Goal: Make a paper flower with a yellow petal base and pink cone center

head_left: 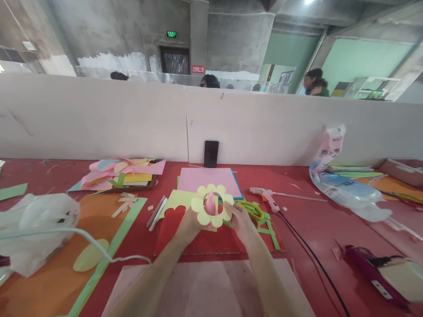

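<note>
A pale yellow flower-shaped paper ring (pixel 200 217) is held up over the table between my hands. My left hand (pixel 191 223) grips its lower left edge and my right hand (pixel 238 216) pinches its right edge. Through the ring's opening shows a pink pointed paper piece (pixel 210 205); whether it is joined to the ring I cannot tell. Beneath lies a red sheet (pixel 170 233), with a yellow sheet with a scalloped cut edge (pixel 175 200) to the left. Scissors with yellow handles (pixel 256 212) and green paper strips (pixel 273 235) lie right of my right hand.
A pink glue gun (pixel 270 198) with its cord lies to the right. A dark phone (pixel 211 154) leans on the white partition (pixel 132 119). Paper scraps (pixel 105 174) fill a tray at left. A plastic bag (pixel 36 224), pens (pixel 157 215) and a purple power strip (pixel 373 273) lie around.
</note>
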Action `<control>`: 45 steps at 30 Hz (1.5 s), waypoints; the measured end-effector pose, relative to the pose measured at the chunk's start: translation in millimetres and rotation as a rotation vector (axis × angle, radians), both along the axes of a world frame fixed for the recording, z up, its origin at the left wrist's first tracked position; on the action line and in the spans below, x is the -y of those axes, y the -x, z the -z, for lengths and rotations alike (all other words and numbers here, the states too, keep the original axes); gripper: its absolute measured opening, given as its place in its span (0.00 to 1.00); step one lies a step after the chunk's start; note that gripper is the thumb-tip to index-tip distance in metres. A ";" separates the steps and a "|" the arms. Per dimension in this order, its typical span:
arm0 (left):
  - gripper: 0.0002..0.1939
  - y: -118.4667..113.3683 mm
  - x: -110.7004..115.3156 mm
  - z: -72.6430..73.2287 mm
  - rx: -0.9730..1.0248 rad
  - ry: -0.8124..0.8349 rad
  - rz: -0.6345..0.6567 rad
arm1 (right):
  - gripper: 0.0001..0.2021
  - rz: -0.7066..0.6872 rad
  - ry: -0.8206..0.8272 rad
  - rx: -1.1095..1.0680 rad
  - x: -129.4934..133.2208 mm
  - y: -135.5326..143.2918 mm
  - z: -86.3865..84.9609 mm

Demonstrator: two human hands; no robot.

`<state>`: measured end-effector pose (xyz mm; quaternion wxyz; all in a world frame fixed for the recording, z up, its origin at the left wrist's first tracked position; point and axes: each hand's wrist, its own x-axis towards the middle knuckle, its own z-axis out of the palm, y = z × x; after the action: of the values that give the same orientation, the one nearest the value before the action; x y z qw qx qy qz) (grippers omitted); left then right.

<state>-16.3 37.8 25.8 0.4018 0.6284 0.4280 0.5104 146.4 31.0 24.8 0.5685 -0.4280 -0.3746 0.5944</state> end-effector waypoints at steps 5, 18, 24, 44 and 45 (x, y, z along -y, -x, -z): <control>0.23 10.2 -6.4 5.2 0.101 -0.012 0.094 | 0.16 0.031 0.091 0.065 -4.1 1.7 8.9; 0.17 33.7 -35.5 33.0 0.005 0.057 -0.228 | 0.14 0.178 0.041 0.458 -10.1 9.8 27.0; 0.14 33.8 -34.8 42.5 -0.146 0.030 -0.254 | 0.21 0.291 -0.102 0.731 -10.3 5.9 33.0; 0.16 22.3 -26.1 41.0 -0.533 -0.211 -0.168 | 0.14 0.288 -0.208 1.334 -3.7 9.3 36.8; 0.16 22.1 -25.8 41.2 -0.546 -0.209 -0.157 | 0.14 0.284 -0.200 1.340 -3.3 9.7 36.0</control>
<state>-38.5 63.6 -15.4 0.1641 0.7452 0.5126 0.3936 136.7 34.3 -11.2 0.3236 -0.6934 -0.6382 0.0843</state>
